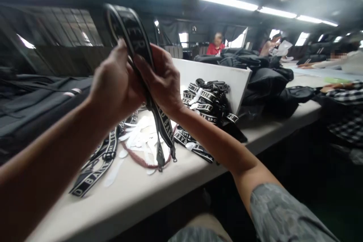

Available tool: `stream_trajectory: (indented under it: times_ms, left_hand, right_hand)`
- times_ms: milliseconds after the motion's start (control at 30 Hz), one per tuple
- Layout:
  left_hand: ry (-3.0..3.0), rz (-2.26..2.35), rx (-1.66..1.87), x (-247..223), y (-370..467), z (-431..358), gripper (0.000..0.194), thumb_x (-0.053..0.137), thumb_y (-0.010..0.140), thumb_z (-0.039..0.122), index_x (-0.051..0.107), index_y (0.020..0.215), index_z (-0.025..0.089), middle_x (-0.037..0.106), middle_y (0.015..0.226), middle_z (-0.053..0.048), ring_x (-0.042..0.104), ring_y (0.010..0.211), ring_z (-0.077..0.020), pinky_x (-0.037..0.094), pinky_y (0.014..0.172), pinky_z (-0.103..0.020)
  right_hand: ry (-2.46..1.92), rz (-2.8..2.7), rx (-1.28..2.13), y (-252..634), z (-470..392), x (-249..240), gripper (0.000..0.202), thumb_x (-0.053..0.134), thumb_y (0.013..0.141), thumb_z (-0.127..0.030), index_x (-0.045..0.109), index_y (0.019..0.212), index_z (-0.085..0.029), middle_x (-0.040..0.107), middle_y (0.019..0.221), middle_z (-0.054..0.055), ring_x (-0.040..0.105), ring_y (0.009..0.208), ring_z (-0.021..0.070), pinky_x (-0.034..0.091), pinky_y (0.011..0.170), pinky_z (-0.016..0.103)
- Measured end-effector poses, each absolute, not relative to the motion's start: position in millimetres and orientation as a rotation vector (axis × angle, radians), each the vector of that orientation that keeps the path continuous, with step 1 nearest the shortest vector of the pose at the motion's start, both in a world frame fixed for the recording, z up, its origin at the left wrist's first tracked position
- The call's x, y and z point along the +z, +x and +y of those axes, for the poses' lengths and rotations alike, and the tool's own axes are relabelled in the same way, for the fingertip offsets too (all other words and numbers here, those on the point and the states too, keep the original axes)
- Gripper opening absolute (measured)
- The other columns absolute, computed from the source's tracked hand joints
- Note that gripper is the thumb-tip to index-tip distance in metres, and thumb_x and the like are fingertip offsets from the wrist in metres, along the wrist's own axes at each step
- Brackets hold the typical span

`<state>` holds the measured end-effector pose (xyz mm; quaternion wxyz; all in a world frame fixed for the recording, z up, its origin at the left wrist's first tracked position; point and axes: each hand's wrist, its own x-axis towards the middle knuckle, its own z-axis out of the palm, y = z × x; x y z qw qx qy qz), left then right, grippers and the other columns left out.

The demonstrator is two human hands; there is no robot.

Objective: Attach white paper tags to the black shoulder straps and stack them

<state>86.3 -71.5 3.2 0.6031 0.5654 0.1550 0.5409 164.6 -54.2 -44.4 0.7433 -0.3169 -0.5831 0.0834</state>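
Raised above the table, a black strap (133, 30) with pale lettering is folded into a loop, its metal-hooked ends hanging down. My right hand (164, 77) grips it, thumb pressed across the band. On the other side my left hand (116, 79) is closed around the strap too, its fingers partly hidden and blurred. Below lie white paper strips (141, 136) inside a reddish-brown rim (138, 160). Another lettered strap (96, 174) rests on the table at the left. Bundled straps (204, 102) with white bands around them are piled to the right.
A white upright panel (227, 79) stands behind the pile of bundles. Dark bags (263, 79) are heaped beyond it, and more dark bags (36, 109) lie at the left. Several people work farther back; a checked sleeve (346, 94) shows at the right. The pale table (170, 181) has its front edge near me.
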Motion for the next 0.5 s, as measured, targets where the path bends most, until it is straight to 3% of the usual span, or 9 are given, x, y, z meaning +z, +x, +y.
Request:
stream_trajectory:
  times_ms: [167, 267, 333, 500]
  left_hand:
    - [1.213, 0.095, 1.088, -13, 69, -51, 0.056, 0.027, 0.1, 0.052, 0.066, 0.093, 0.013, 0.068, 0.088, -0.012, 0.064, 0.095, -0.0214, 0.055, 0.083, -0.03]
    - [1.212, 0.115, 1.189, -16, 64, -37, 0.031, 0.045, 0.099, 0.031, 0.065, 0.089, 0.011, 0.067, 0.08, -0.009, 0.066, 0.08, -0.0154, 0.054, 0.074, -0.022]
    - [1.112, 0.221, 1.292, -13, 64, -31, 0.022, 0.046, 0.097, 0.015, 0.064, 0.085, 0.009, 0.067, 0.075, -0.007, 0.064, 0.068, -0.0113, 0.053, 0.067, -0.018]
    - [1.035, 0.324, 1.343, -1, 51, -34, 0.031, 0.038, 0.1, 0.021, 0.064, 0.088, 0.008, 0.069, 0.084, -0.011, 0.067, 0.073, -0.0176, 0.058, 0.072, -0.03]
  right_hand:
    - [-0.59, -1.332, 0.14, 161, -31, -54, 0.024, 0.059, 0.091, -0.037, 0.071, 0.108, -0.024, 0.059, 0.123, 0.006, 0.055, 0.119, 0.0192, 0.047, 0.107, 0.034]
    - [-0.526, -1.365, 0.223, 161, -26, -54, 0.027, 0.063, 0.088, -0.041, 0.072, 0.107, -0.024, 0.058, 0.124, 0.006, 0.056, 0.118, 0.0194, 0.049, 0.106, 0.035]
    - [-0.509, -1.366, 0.261, 163, -25, -56, 0.034, 0.064, 0.086, -0.043, 0.068, 0.116, -0.026, 0.056, 0.128, 0.006, 0.056, 0.117, 0.0193, 0.051, 0.103, 0.035]
    - [-0.546, -1.339, 0.272, 164, -35, -69, 0.063, 0.076, 0.075, -0.045, 0.052, 0.132, -0.029, 0.051, 0.134, 0.008, 0.059, 0.115, 0.0216, 0.053, 0.099, 0.038]
